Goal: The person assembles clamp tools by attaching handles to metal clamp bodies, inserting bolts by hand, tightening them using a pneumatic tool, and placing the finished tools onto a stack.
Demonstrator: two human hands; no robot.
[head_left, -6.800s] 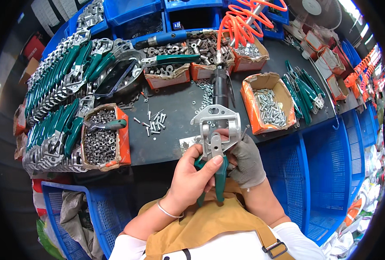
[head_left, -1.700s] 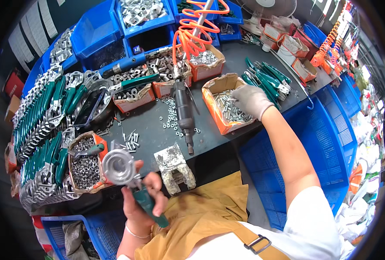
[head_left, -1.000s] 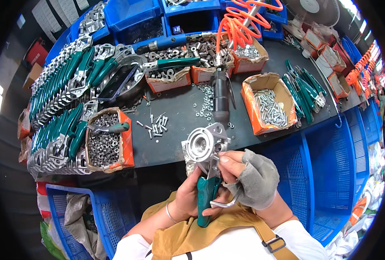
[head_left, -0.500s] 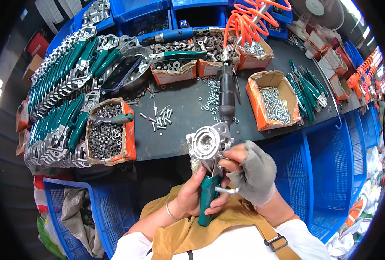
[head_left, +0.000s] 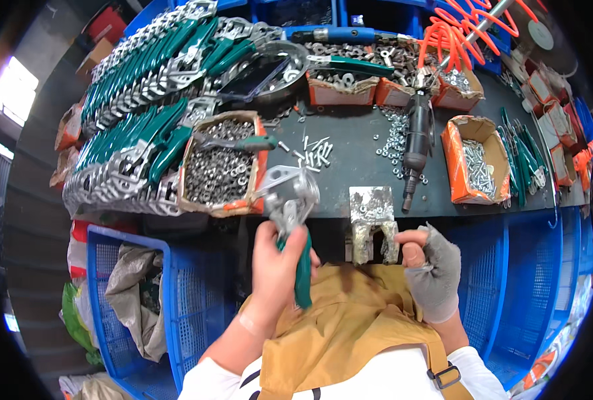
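Observation:
My left hand [head_left: 278, 263] is closed round the green handle of a plier-like hand tool [head_left: 302, 267], left of my lap's middle. Its silver head is tilted up, blurred, close to the box of nuts [head_left: 253, 203]. My right hand [head_left: 433, 270], in a grey fingerless glove, is beside the worn metal fixture [head_left: 371, 207] at the bench's front edge. Its index finger reaches toward the fixture's right prong, with the thumb below; I see nothing held between them. Whether the fingertip touches the prong I cannot tell.
Rows of green-handled tools [head_left: 133, 90] stand at the left. Loose bolts [head_left: 316, 153] lie mid-bench. A black air driver [head_left: 416, 137] hangs by an orange coiled hose [head_left: 443, 40], near spilled nuts [head_left: 395, 133]. A box of bolts [head_left: 476, 163] sits right; blue crates [head_left: 490, 280] flank me.
The tool has moved left and off the fixture, now held by my left hand alone. My right hand has let go of it and shifted right. The view has turned somewhat left.

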